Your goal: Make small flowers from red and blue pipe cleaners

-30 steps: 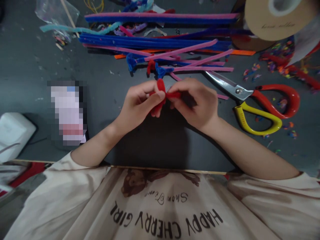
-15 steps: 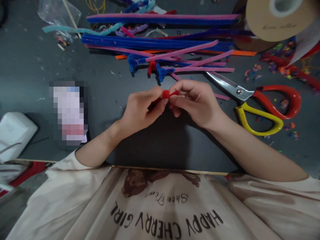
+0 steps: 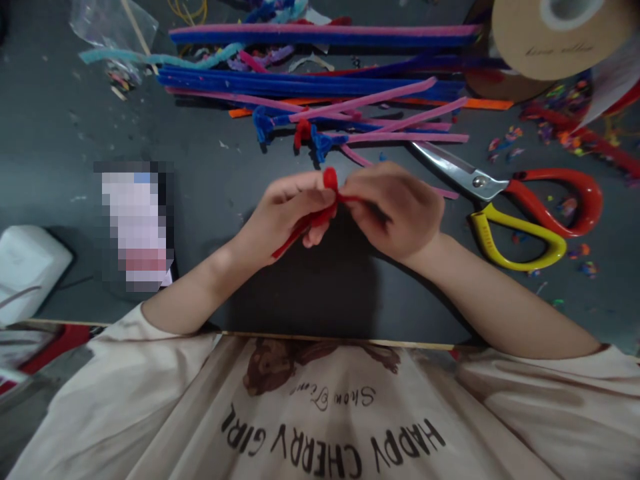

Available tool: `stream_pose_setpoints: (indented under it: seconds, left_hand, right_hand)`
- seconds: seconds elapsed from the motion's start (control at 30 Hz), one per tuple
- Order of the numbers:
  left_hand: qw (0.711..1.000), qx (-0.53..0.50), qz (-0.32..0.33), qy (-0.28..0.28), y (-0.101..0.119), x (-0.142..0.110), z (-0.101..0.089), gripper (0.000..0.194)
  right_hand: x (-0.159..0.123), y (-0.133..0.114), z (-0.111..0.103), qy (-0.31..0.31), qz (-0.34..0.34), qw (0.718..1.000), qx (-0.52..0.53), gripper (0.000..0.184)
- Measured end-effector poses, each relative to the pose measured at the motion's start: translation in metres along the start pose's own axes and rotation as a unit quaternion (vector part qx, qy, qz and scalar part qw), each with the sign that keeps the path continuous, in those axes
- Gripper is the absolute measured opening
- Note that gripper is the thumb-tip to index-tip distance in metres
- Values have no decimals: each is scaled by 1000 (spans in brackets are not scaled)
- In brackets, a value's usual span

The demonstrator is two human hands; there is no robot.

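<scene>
Between my two hands is a red pipe cleaner, bent into a small loop that stands up at the fingertips. My left hand pinches it below the loop with thumb and fingers, and a straight red end runs down across the palm toward the wrist. My right hand, back turned up, grips the thin part to the right of the loop; its fingertips are partly hidden. Just beyond the hands lie a blue pipe-cleaner flower on a pink stem and a small red twisted piece.
Scissors with red and yellow handles lie right of my right hand. Blue pipe cleaners and pink ones spread across the back. A ribbon spool stands at back right. A phone and a white box are at left.
My left hand has turned palm up, showing the red end along it. The right hand has rolled over, back upward, and the red loop now stands higher between them.
</scene>
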State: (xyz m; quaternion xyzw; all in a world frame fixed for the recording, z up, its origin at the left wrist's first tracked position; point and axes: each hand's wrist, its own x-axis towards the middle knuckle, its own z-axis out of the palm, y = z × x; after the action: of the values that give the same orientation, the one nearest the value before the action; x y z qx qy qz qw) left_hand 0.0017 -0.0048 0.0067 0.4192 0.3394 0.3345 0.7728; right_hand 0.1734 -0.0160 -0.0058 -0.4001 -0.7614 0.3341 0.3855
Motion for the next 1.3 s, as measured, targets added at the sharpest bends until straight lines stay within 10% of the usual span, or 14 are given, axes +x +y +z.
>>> stream_pose_setpoints:
  seconds: [0.1, 0.27, 0.43, 0.53, 0.67, 0.73, 0.97, 1.3]
  left_hand:
    - [975, 156, 121, 103, -2, -2, -2, 24]
    - [833, 483, 228, 141, -8, -4, -7, 23]
    - [721, 589, 343, 125, -15, -3, -9, 18]
    - [759, 573, 295, 93, -10, -4, -7, 17]
    - [912, 396, 93, 56, 2, -3, 0, 20]
    - [944, 321, 52, 49, 5, -2, 1, 20]
    - [950, 300, 75, 27, 1, -1, -3, 20]
    - [948, 295, 109, 51, -3, 0, 0, 23]
  right_hand:
    - [5, -4, 5, 13, 153, 971, 182, 19]
    - [11, 0, 9, -23, 266, 890, 369, 25]
    - [10, 4, 6, -50, 228, 915, 329, 19]
    - [6, 3, 3, -33, 150, 970, 186, 18]
    - [2, 5, 1, 4, -4, 1000, -11, 15]
    - [2, 6, 2, 23, -58, 997, -38, 14]
    - [5, 5, 6, -9, 119, 979, 167, 23]
    - [9, 6, 6, 16, 157, 955, 250, 27]
